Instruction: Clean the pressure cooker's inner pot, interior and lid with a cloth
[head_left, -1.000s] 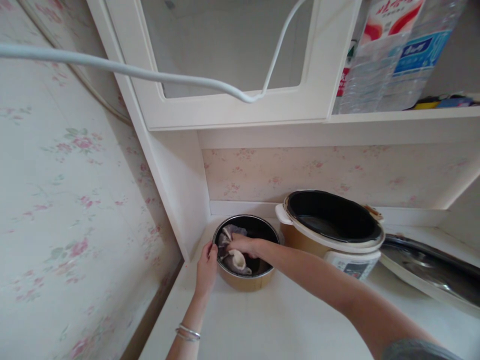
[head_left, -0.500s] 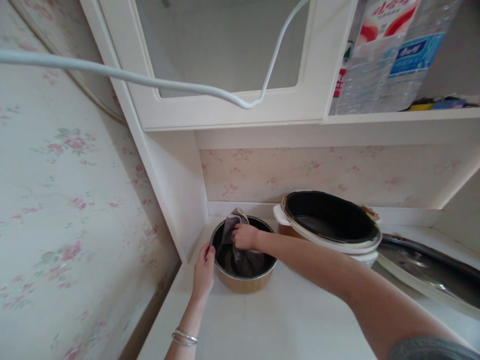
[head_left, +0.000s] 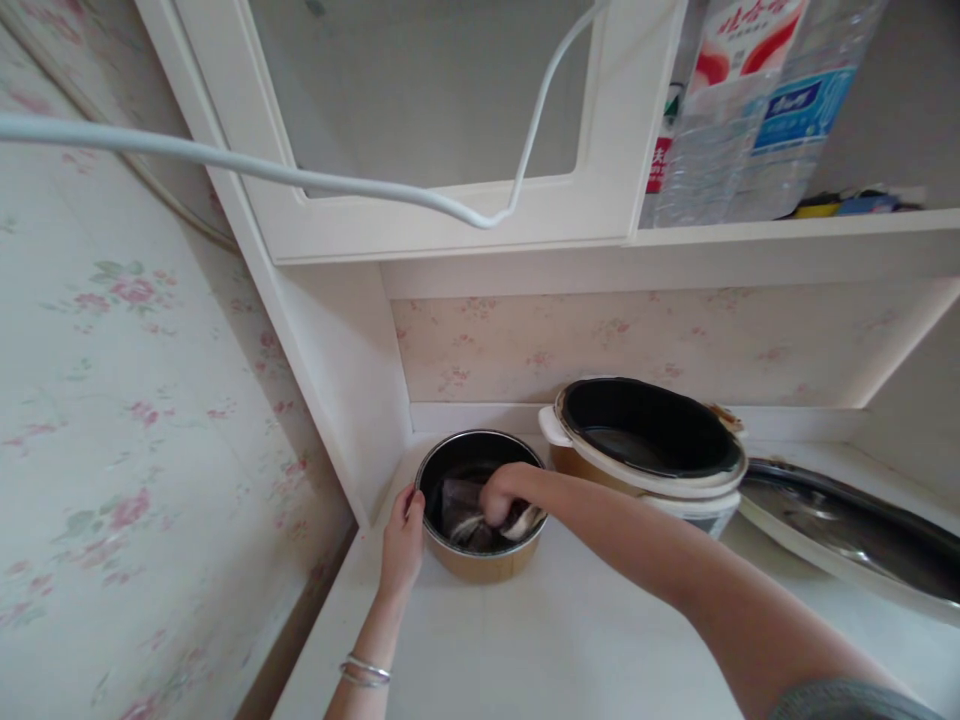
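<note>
I seem mid-wipe, left fingers (head_left: 407,499) pinching the pot (head_left: 484,570) by its rim, right fingers (head_left: 493,510) bunched on the cloth (head_left: 459,505), steady bracing needed next

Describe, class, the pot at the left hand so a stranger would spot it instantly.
On the white counter, below the cabinet, find the cooker. Left of it stands a tan, dark-lined pot. Unlike the cooker, it has the left hand on its rim and the right hand inside with a cloth.
</note>
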